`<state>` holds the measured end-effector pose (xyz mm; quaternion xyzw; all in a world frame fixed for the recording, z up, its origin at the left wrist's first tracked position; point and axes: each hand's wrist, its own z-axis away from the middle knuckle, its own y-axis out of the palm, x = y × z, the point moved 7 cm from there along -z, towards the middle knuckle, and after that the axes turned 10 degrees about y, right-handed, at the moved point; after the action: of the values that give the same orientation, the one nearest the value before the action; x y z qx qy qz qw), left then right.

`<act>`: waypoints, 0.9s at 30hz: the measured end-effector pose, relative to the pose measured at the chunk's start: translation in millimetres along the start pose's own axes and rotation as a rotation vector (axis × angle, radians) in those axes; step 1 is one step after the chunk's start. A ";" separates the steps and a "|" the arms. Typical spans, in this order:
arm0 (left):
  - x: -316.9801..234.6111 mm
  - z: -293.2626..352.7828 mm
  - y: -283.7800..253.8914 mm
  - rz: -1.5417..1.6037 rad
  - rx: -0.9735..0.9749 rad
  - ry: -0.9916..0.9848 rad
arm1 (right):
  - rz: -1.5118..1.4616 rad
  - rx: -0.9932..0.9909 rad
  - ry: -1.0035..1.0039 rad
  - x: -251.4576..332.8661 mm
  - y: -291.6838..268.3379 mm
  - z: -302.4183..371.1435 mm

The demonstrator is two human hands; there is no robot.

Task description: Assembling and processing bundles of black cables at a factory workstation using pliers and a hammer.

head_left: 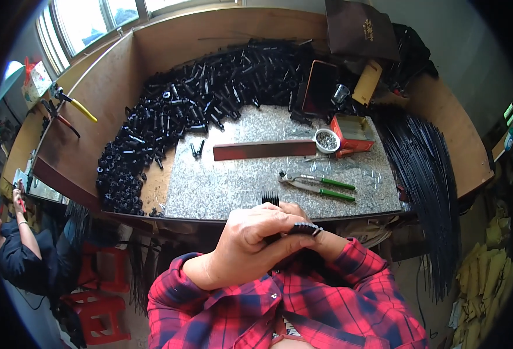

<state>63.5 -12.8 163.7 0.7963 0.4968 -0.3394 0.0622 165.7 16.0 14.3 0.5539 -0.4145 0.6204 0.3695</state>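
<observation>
My left hand (pixel 250 230) is closed around a row of thin black rods (pixel 270 198) in front of my chest, at the near edge of the worktop. Dark prongs stick up beyond the fingers, and small silvery ends show by the thumb. Mostly hidden behind it, my right hand (pixel 293 209) is curled against the same rods; its grip is only partly visible. Just beyond my hands, green-handled pincers (pixel 320 185) lie on the speckled stone slab (pixel 216 189). Farther back is a long dark red bar (pixel 262 150). Two small black pieces (pixel 197 149) lie left of the bar.
Black plastic parts (pixel 210 87) heap along the back and left. A white cup of small metal pieces (pixel 327 141), red box (pixel 352 136), phone (pixel 319 87) and yellow case (pixel 367 82) stand right. Long black rods (pixel 425 168) overhang the right edge. Another person (pixel 27 250) sits far left.
</observation>
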 end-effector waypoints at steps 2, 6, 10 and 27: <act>1.8 8.5 1.8 0.034 0.105 -0.052 | 0.166 -0.090 -0.034 7.5 -4.9 5.5; 9.8 40.1 -23.6 0.349 -0.325 0.068 | -0.008 -0.228 0.042 -7.3 1.0 5.7; 58.0 74.4 -44.9 0.057 -0.631 -0.280 | 0.043 -0.248 0.054 -2.7 -2.2 10.6; 113.9 100.7 -13.3 0.348 -0.733 -0.452 | 0.033 -0.168 0.099 -7.2 4.3 2.7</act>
<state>35.6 35.2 21.5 0.6994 0.4169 -0.2912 0.5023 163.6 11.9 6.8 0.4827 -0.4553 0.6162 0.4242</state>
